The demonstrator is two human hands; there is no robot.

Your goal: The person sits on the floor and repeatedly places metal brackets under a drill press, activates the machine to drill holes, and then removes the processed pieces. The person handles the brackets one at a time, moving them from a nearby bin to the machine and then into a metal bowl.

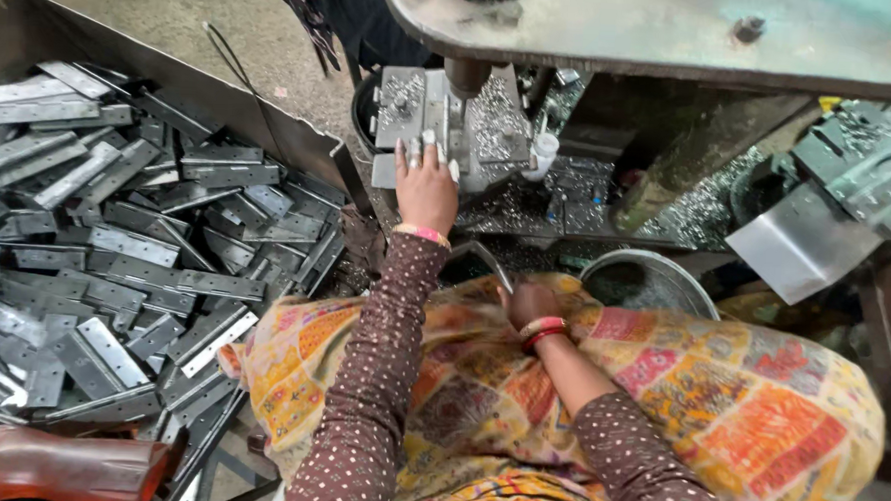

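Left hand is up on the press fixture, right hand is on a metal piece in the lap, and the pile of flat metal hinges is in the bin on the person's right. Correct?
Not quite. The head view shows the pile of metal hinges on the person's left, not right. The rest holds: left hand is on the press fixture, right hand on a metal piece in the lap.

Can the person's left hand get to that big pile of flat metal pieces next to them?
Probably yes. The left hand is up at the press jig now, but the pile of metal hinge plates lies open on that same side, with nothing covering it or standing between.
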